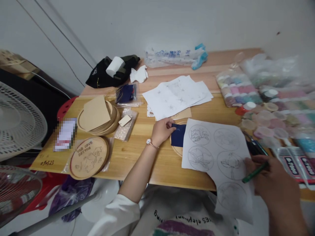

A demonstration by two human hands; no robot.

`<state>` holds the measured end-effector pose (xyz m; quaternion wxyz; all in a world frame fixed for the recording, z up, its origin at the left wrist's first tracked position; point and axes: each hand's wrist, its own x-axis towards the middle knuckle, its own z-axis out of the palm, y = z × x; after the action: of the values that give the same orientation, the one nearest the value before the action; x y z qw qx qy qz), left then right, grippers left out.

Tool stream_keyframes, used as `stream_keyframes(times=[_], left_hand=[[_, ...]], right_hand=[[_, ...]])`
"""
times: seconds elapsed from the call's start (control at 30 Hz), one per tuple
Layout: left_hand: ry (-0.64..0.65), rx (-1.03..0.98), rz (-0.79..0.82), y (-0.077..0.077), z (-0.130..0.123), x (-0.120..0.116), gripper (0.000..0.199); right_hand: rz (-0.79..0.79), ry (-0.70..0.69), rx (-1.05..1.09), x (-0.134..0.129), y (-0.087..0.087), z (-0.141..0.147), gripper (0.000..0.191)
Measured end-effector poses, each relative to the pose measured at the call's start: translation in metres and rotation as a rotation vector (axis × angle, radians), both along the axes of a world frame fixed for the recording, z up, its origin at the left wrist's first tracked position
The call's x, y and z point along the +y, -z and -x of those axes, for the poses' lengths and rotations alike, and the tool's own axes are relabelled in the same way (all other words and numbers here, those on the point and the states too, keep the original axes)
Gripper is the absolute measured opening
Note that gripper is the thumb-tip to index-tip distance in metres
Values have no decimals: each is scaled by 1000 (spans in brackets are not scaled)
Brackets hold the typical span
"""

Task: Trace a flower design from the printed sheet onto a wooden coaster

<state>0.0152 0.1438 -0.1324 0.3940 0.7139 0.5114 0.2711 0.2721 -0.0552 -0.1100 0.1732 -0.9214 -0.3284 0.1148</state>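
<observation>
My left hand (163, 130) is closed at the left edge of a small dark blue sheet (178, 135), pinching it. Beneath that sheet, a round wooden board (176, 150) shows only in part. My right hand (267, 172) holds a green pen (255, 172), and its fingers also grip the right edge of a white paper (214, 149) printed with circled flower drawings. This paper overlaps the blue sheet and the board, and its lower end hangs past the table's front edge.
Loose printed sheets (177, 95) lie behind my hands. Round wooden boards (90, 155) and a stack topped with brown card (97, 113) sit left. Jars in a bag (237, 87), small cups (267, 119) and glue packs (292, 164) crowd the right. A fan (19, 119) stands far left.
</observation>
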Motion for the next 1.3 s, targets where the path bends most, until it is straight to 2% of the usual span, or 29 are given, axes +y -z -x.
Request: stream_keyframes(times=[0.07,0.13,0.37,0.5,0.73,0.9,1.3], left_hand=[[2,-1,-2,0,0,0,18],[3,-2,-4,0,0,0,18],[5,-9,-5,-1,0,0,17],[6,-27,-9,-2,0,-1,27],[45,-54,-61,-2,1,-4,33],[72,-10,-120,2,0,-2,20],[46,31,-102,-2,0,0,10]], right_hand=[[33,122,139,3,-1,4,41],[10,187,199,6,-2,6,47],[-112,154,190,12,1,0,48],[-184,148,200,11,1,3,49],[-264,169,211,16,-9,14,48],[-326,185,246,17,-10,18,47],[-294,132,241,9,9,11,51]])
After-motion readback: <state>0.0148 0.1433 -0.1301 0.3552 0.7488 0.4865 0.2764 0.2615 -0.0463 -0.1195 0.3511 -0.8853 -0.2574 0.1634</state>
